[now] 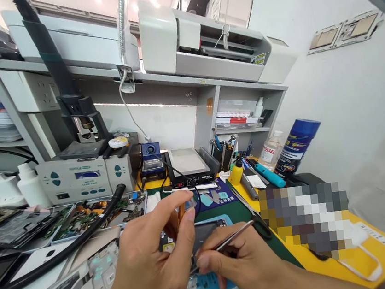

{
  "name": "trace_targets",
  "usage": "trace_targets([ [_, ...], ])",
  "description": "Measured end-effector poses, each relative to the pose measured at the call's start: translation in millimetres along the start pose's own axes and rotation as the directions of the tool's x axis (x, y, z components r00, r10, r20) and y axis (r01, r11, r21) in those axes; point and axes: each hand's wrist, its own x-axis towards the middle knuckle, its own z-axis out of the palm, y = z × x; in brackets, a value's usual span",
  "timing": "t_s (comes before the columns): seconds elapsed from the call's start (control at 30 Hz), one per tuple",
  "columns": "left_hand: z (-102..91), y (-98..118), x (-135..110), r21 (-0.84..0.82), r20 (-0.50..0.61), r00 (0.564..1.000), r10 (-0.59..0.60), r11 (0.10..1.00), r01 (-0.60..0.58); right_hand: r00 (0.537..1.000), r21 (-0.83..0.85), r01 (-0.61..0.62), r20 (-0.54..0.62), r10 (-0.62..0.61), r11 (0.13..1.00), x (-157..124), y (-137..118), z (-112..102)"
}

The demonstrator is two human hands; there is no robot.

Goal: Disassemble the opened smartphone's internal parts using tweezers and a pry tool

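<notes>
My left hand (157,248) is closed, thumb and index finger pinching a thin amber strip (182,214) upright over an opened phone (207,231). Its exact kind is hard to make out. Metal tweezers (235,234) slant through the closed fingers of my right hand (242,259), low over the phone's near side. The fingers hide their tips. Beneath the phone is a light blue holder (227,219), largely covered by my hands.
Scissors (250,207) lie right of the phone. Trays of circuit boards (96,215) and a thick black hose (85,242) occupy the left. Behind stand a hot-air station (85,177), a heating plate (189,161), a yellow bottle (236,174) and a blue spray can (297,146).
</notes>
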Motion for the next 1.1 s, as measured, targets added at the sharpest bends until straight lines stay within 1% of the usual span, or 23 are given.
trace_targets([
  [0.27,1.2,-1.3,-0.8,-0.017,-0.009,1.0,-0.007,1.0,0.007,1.0,0.006,-0.017,-0.011,0.017,1.0,-0.6,-1.8,0.6],
  [0.43,0.0,-0.8,-1.3,0.005,0.002,1.0,-0.023,1.0,0.023,1.0,0.0,-0.017,-0.01,0.017,1.0,-0.9,-0.3,-0.5],
  [0.6,0.4,-1.0,-1.9,-0.006,-0.012,1.0,-0.013,1.0,0.013,1.0,0.003,-0.017,-0.006,0.017,1.0,-1.1,2.0,-0.3],
  [0.87,-0.8,2.1,2.9,0.02,0.007,1.0,0.003,1.0,-0.003,1.0,0.006,-0.031,-0.002,0.031,0.999,-2.4,-1.3,-1.4],
  [1.0,0.2,1.0,1.9,0.031,0.0,1.0,0.008,0.999,-0.008,0.999,0.006,-0.036,0.001,0.036,0.999,-1.9,-0.9,-1.6],
  [1.1,-0.4,0.4,0.2,0.032,0.017,1.0,-0.007,0.999,0.006,0.999,0.006,-0.04,0.004,0.04,0.999,-1.2,-2.0,-1.0],
])
